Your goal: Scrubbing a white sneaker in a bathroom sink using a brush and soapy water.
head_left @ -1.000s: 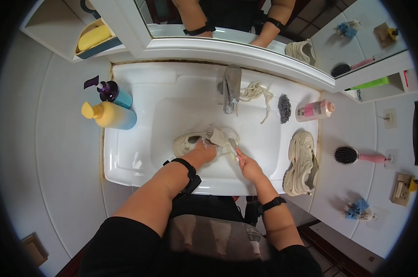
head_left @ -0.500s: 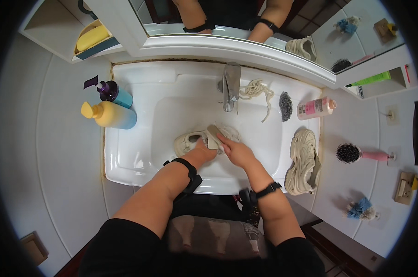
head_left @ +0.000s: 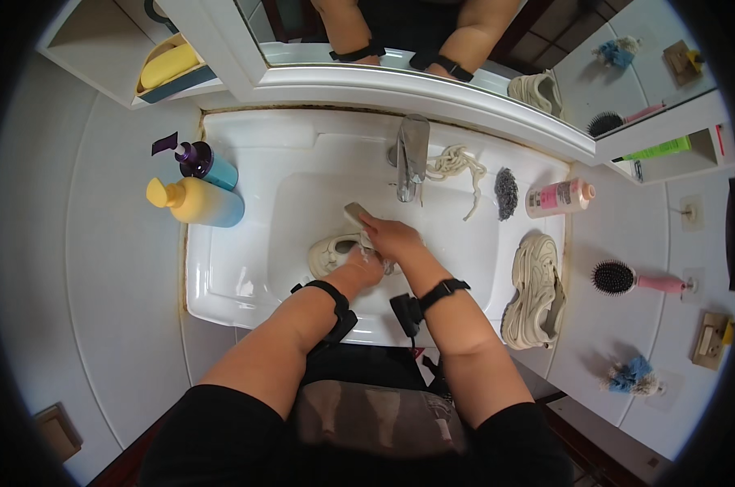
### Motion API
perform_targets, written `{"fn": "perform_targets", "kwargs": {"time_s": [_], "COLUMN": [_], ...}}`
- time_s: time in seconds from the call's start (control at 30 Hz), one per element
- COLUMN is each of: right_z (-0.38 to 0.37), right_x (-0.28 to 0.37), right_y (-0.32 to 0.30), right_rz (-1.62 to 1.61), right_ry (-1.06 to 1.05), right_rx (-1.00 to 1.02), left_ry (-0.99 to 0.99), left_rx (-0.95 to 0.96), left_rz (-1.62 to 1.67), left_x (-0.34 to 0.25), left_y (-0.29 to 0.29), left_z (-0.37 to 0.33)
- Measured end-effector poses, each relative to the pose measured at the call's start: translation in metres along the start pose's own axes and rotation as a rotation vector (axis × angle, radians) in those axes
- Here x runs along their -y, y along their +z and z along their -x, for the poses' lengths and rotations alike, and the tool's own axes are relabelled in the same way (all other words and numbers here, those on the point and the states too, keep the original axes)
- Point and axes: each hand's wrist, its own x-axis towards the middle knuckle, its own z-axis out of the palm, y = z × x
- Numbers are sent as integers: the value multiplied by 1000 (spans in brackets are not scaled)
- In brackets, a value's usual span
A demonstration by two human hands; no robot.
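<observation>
The shoe (head_left: 328,256) lies in front of the tap (head_left: 413,154), to its left. The left hand (head_left: 366,268) touches it; I cannot tell its fingers' grip. The right hand (head_left: 396,241) has fingers wrapped around a brush (head_left: 355,213).

**Around one faucet (head_left: 412,150)**

In front of it are one left hand (head_left: 367,269), one right hand (head_left: 393,242), one shoe (head_left: 325,258), one tan tool (head_left: 354,213); left of it, two pump bottles (head_left: 201,203); right of it, one lace bundle (head_left: 452,165), one scourer (head_left: 506,193), one bottle (head_left: 556,198), a second shoe (head_left: 533,280), one hairbrush (head_left: 615,277).
</observation>
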Motion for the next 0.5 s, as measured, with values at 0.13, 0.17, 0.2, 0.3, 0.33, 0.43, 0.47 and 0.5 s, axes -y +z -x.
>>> {"fn": "perform_targets", "kwargs": {"time_s": [0.13, 0.17, 0.2, 0.3, 0.33, 0.43, 0.47, 0.5], "right_z": [-1, 9, 26, 79, 98, 124, 124, 118], "right_x": [2, -2, -6, -33, -46, -67, -72, -71], "right_y": [3, 3, 1, -1, 2, 17, 22, 24], "right_rz": [3, 5, 3, 17, -23, -130, -197, -197], "right_ry": [34, 32, 30, 114, 127, 169, 192, 193], "right_rx": [30, 31, 4, -17, -46, -89, -104, -105], "left_ry": [-24, -29, -34, 40, 20, -8, -22, -21], "left_rx": [163, 129, 127, -182, -172, -85, -13, -13], "left_rz": [-68, -32, -25, -38, 0, 19, -3, -3], "left_x": [-1, 3, 10, 22, 22, 15, 13, 12], "left_y": [-5, 3, 17, 44, 45, 36, 31, 26], "left_z": [2, -2, -5, -12, -14, -13, -11, -10]}}
